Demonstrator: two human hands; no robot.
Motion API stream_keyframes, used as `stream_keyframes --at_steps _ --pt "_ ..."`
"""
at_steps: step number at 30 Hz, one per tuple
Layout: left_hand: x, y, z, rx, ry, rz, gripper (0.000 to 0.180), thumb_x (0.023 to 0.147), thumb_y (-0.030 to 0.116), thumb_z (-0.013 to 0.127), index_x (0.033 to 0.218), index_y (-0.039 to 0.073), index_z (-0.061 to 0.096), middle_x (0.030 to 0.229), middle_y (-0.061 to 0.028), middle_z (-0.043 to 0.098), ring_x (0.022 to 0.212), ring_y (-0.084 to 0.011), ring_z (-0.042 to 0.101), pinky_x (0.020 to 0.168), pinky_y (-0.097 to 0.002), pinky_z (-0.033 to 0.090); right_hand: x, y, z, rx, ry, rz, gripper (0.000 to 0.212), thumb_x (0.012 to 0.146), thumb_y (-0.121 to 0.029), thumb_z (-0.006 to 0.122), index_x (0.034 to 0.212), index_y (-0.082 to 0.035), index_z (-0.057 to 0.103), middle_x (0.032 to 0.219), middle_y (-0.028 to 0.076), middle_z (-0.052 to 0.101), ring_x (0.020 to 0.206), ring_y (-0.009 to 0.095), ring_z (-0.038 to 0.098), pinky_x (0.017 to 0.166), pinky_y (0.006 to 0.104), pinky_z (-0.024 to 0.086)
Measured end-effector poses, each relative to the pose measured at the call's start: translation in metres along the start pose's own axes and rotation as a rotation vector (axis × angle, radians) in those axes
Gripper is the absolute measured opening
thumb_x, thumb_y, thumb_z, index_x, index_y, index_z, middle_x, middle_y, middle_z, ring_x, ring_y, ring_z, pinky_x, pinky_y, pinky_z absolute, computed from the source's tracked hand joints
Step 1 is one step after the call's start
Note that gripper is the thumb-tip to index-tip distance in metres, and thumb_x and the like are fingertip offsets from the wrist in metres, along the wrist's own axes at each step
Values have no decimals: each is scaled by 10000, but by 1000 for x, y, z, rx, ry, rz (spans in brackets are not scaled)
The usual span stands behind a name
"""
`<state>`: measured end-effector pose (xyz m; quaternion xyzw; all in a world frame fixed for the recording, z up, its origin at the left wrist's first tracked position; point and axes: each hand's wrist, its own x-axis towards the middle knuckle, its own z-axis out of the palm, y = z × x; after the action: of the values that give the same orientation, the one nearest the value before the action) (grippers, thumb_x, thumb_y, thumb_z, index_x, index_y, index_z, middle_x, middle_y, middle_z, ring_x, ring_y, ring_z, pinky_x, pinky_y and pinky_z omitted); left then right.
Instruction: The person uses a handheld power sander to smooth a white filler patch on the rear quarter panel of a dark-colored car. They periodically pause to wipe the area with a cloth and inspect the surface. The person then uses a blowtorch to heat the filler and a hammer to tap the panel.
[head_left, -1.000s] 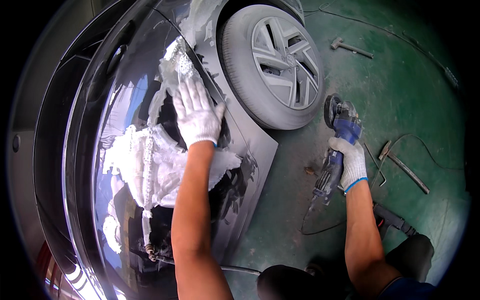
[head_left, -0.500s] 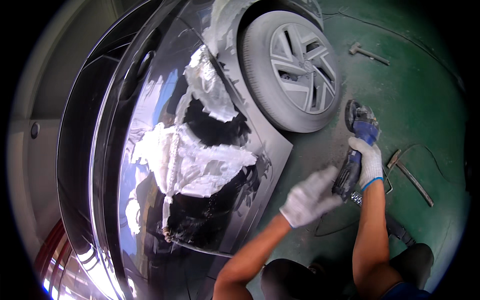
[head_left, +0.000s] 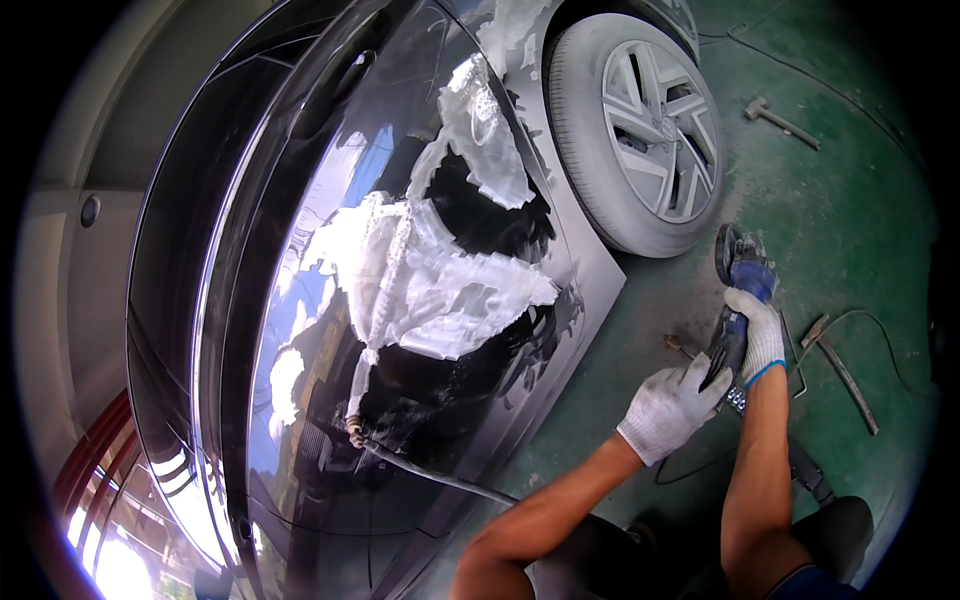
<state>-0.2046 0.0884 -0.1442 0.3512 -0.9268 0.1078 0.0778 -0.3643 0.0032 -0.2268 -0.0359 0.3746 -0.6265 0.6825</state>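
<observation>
My right hand (head_left: 760, 340), in a white knit glove with a blue cuff edge, is wrapped around the body of a blue and black angle grinder (head_left: 733, 335). The tool's round head (head_left: 727, 255) points away from me, over the floor near the wheel. My left hand (head_left: 668, 408), gloved too, closes on the grinder's black rear end, thumb and fingers around it. To the left stands a glossy black car door (head_left: 400, 390) with bare, silvery sanded patches (head_left: 430, 290) and a raised ridge running down them. A grey cable (head_left: 440, 478) meets the panel at a brass-coloured end (head_left: 355, 430).
A dusty grey wheel (head_left: 640, 135) stands beyond the door. On the green floor (head_left: 850, 260) lie a hammer (head_left: 785, 124) at the far right and another hammer (head_left: 845, 375) beside my right forearm. A thin cord (head_left: 880, 330) curls near it, and a dark tool (head_left: 810, 472) lies by my knee.
The view has shifted, so the car sits further right and higher. My left hand, blurred before beside the grinder's rear end, now grips it. My right hand keeps its hold.
</observation>
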Motion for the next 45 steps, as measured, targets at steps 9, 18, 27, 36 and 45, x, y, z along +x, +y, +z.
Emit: stream_keyframes --at_steps 9,18,27,36,45 --pt "-15 -37 -34 -824 -19 -633 892 920 303 806 1595 -3 310 1537 -270 454 1340 -385 557 1096 -429 479 -30 14 47 -203 -140 -291 457 735 -95 845 1136 -32 634 887 39 666 709 142 622 658 313 522" --pt "0 -104 -103 -1529 539 -789 528 930 149 778 1380 -42 576 1255 -101 667 1132 -183 640 1031 -340 494 -74 28 179 -972 -499 -820 475 771 -217 766 1166 -38 573 936 242 712 954 463 698 819 500 562" --pt "0 -143 -163 -1346 765 -896 472 883 178 820 1279 -25 661 1164 -89 704 1023 -157 658 951 -327 530 -98 7 266 -1158 -627 -839 428 806 -273 727 1138 -67 553 918 218 721 916 442 707 781 520 555" --pt "8 -149 -163 -1152 627 -1073 500 855 203 840 1237 -63 656 1068 -121 723 905 -192 698 839 -324 563 -72 34 260 -930 -592 -707 374 846 -239 716 1152 -79 571 944 241 725 958 473 696 823 533 556" --pt "-23 -97 -185 -1146 972 -1201 570 842 206 863 1285 -77 642 1155 -100 701 1013 -170 654 936 -332 535 -103 60 262 -909 -868 -824 450 814 -187 685 1236 -75 577 990 225 728 993 450 698 868 525 548"
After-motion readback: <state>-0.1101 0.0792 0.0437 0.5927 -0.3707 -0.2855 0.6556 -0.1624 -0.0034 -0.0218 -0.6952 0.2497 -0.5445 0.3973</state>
